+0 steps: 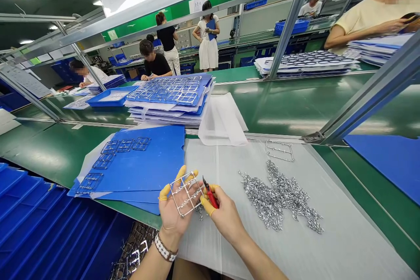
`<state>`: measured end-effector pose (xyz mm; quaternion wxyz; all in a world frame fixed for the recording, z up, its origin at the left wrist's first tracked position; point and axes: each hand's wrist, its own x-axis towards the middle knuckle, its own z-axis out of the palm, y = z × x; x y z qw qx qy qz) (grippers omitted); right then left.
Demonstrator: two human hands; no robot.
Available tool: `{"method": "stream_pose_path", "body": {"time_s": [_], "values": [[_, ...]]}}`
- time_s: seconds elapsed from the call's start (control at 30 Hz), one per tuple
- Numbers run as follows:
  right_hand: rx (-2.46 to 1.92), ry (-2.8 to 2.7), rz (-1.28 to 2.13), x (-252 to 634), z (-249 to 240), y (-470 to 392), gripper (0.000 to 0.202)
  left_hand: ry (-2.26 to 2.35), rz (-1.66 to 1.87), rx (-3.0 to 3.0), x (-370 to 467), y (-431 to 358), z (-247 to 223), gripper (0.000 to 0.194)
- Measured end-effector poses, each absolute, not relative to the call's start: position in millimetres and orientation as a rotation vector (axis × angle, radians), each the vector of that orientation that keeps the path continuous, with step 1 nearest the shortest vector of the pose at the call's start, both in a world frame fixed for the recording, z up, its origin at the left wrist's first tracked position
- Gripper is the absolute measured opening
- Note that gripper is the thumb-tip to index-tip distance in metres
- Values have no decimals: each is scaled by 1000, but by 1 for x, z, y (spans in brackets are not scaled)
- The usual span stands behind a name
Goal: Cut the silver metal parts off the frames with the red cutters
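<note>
Palm up, my left hand (175,216) holds a silvery plastic sprue frame (185,195) by its edges, with small shiny parts inside its bars. Yellow finger cots cover some fingertips on both hands. My right hand (226,214) is closed around red-handled side cutters (211,194), whose dark jaws point up beside the frame's right edge. Right of my hands, a heap of small silvery parts (278,197) lies on a translucent sheet (226,240). A bare sprue frame (280,150) rests above that heap. A few small parts under my hands are partly hidden.
Several filled sprue frames (126,145) lie on a blue sheet (154,166) at left. Behind it stands a stack of sheets (167,107) topped with frames. Blue crates (33,223) and a bin of frames (133,249) sit lower left. A metal post (357,100) rises at right; co-workers sit beyond.
</note>
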<state>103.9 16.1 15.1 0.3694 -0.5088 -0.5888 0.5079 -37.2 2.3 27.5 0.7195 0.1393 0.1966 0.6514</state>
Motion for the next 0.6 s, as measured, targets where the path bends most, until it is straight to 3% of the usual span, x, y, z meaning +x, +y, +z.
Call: {"method": "stream_pose_path", "body": {"time_s": [0.37, 0.6], "values": [[-1185, -1827, 1315, 123, 40, 43, 12, 355, 1141, 336, -61, -2, 19, 68], [-1146, -2157, 1086, 122, 59, 55, 14, 357, 989, 315, -51, -4, 17, 56]]}}
